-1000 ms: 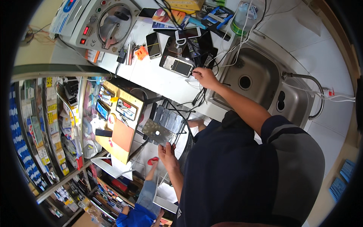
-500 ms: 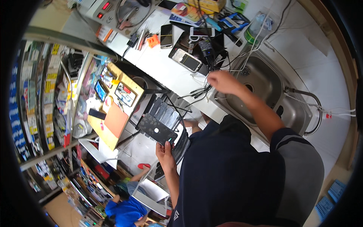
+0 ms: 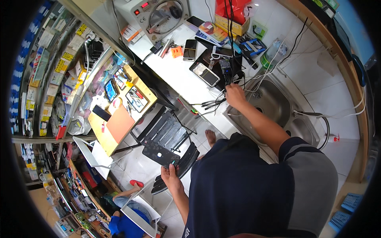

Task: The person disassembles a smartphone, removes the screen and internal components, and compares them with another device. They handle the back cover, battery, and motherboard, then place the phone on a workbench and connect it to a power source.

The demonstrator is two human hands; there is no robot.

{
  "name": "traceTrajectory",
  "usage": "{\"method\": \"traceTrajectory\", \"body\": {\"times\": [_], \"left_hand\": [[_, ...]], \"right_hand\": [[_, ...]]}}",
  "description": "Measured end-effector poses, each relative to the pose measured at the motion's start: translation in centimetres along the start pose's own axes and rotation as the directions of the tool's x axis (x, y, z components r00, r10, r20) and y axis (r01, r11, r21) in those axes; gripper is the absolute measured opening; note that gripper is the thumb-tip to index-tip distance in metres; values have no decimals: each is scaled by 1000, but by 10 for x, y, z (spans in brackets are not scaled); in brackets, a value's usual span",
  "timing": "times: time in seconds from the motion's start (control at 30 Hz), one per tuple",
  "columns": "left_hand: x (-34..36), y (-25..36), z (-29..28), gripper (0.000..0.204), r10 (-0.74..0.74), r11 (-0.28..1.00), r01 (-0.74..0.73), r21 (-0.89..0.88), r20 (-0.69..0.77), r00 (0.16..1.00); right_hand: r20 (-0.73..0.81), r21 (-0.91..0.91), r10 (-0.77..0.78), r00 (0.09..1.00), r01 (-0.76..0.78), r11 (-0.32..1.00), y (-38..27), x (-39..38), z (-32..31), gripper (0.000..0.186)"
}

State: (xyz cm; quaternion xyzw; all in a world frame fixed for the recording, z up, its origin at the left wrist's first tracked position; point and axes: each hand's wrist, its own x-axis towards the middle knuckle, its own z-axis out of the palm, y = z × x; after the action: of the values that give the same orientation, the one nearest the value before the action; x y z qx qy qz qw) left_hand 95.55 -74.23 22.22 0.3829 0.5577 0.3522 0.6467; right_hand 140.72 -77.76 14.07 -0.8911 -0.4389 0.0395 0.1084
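Observation:
My left hand (image 3: 172,178) grips the near corner of a dark phone (image 3: 161,154), thumb on top; its flat face has faint spots and a white round mark. It is held out over a black chair (image 3: 168,129). At the edge of the white worktop, my right hand (image 3: 235,95) has its fingers closed around a bundle of black cables (image 3: 216,102). Just beyond that hand lie a white-framed phone (image 3: 204,74), a small black device (image 3: 226,68) and another white phone (image 3: 222,52).
A steel sink (image 3: 274,99) with a tap (image 3: 326,129) adjoins the worktop on the right. A grey machine (image 3: 139,20) stands at the back. On the left are a wooden table (image 3: 137,113) and crowded shelves (image 3: 59,79). A person in blue (image 3: 131,222) sits at lower left.
My right hand has come to the black cables and closed on them. The left hand still holds the dark phone. The whole view has shifted and turned a little.

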Motion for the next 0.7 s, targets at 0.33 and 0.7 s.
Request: {"method": "traceTrajectory", "body": {"times": [0.33,0.7], "left_hand": [[-41,-4,-77,25,85,996,-75,57,-194,977],[-60,-79,-117,17,116,961,-198,-194,-364,924]], "right_hand": [[139,346,145,980,-185,920,36,62,17,30],[-323,266,279,904,-196,944,123,221,-2,69]]}}
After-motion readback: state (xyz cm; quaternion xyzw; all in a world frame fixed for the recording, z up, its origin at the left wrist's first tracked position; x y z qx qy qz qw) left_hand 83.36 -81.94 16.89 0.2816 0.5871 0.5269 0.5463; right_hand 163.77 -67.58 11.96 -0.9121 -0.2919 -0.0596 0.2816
